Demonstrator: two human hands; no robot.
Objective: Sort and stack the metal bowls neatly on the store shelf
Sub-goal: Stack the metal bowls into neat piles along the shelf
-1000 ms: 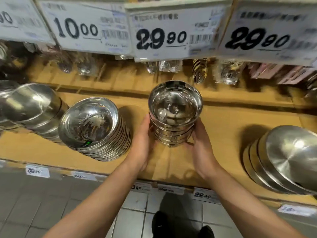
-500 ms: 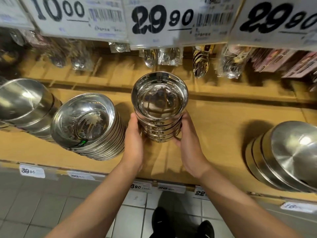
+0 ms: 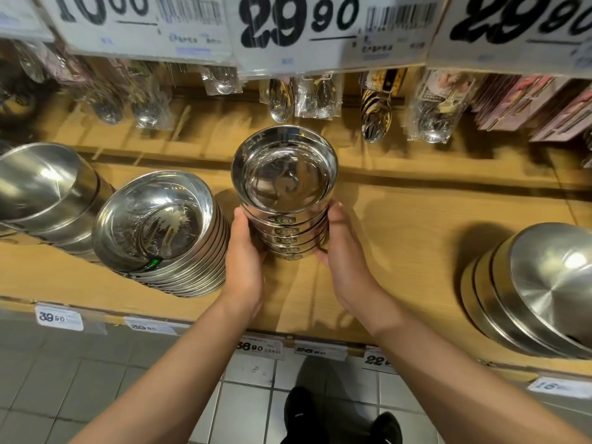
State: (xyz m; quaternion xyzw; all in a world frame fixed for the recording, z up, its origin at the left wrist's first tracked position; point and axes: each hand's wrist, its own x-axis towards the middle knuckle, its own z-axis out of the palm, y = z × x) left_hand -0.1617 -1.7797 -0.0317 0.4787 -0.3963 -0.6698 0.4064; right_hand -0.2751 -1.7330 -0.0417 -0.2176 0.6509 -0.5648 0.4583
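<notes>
Bowls (image 3: pixel 284 200) sit clamped between our left hand (image 3: pixel 244 257) and right hand (image 3: pixel 344 251), fingers curled around the stack, so uneven squeezing could topple them into the neighbouring stack (image 3: pixel 160 232).

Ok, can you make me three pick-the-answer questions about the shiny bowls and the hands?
1. Where is the stack of small steel bowls?
A. between both hands
B. on the floor
C. beside the shoes

2. What number is printed on the sticker on each small bowl's side?
A. 100
B. 316
C. 555

3. How does the top small bowl sit?
A. upside down
B. open side up
C. covered by a lid

Answers: 1 A, the left hand and right hand grip its sides; 2 B, the labels read 316L; 3 B, its inside shows.
</notes>
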